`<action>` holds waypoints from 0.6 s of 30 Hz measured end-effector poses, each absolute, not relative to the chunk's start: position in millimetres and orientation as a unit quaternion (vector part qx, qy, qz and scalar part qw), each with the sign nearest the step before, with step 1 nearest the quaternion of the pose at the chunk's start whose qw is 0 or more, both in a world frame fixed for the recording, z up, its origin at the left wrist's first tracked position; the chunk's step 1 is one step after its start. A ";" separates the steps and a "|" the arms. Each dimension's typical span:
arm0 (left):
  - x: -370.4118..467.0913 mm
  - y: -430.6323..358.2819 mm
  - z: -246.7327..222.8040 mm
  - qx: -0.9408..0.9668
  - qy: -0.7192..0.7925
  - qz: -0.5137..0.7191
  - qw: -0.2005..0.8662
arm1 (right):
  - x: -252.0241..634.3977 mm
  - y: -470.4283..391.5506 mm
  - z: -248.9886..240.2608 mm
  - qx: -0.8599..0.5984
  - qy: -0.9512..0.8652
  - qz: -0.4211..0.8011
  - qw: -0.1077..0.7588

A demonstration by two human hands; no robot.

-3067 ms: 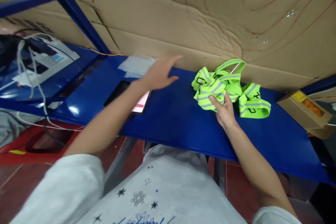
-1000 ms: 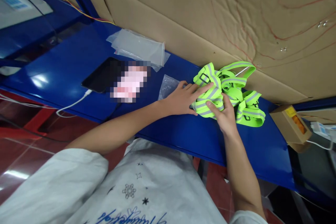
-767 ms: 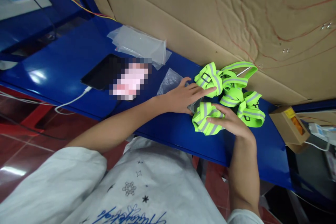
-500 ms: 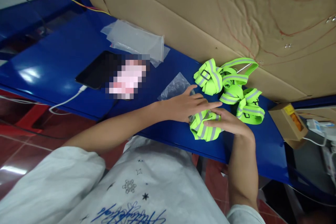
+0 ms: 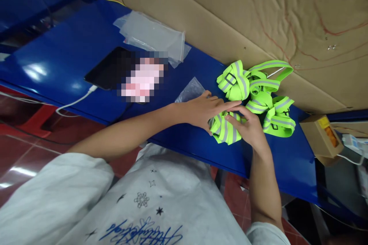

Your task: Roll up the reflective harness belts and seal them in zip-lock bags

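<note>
The green bundle (image 5: 226, 129) has come away from the pile of green straps (image 5: 261, 101) since a second ago, and it is now nearer the front edge of the table (image 5: 290, 164), with both hands at it. The cardboard wall (image 5: 207, 7) stands along the table's far edge, and the pile lies near its foot, straps wound and looped, black buckles showing. A stack of clear bags (image 5: 155, 34) lies at the back on the left; the small carton (image 5: 323, 136) is right of the pile. A black phone (image 5: 107, 71) lies just beside a phone with a blurred-out screen (image 5: 143, 80).

So far, one bundle is parted from the rest and at a single clear bag (image 5: 191, 90) — whether any of it is inside, the left hand (image 5: 202, 110) hides — while the pile lies outside any bag.

The right hand (image 5: 249, 127) is bent narrowly round the bundle, thumb on top. The left is half spread over the bag and the bundle's left side, forefinger stretched out; I cannot tell whether it pinches the film.
</note>
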State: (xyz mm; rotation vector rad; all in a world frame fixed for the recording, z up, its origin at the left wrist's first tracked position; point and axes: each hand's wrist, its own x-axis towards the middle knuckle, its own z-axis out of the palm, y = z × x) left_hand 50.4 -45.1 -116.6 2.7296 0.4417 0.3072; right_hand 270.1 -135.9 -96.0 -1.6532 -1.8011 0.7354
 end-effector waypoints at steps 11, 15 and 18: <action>49.2 -31.3 -123.6 0.938 0.148 0.086 0.300 | 257.8 -144.5 -95.6 -0.538 -0.777 0.246 0.216; 42.7 -23.8 -118.3 0.898 0.139 0.076 0.410 | 260.1 -148.4 -93.0 -0.511 -0.790 0.295 0.167; 39.3 -23.2 -113.1 0.873 0.122 0.036 0.471 | 255.0 -149.8 -92.9 -0.537 -0.769 0.287 0.196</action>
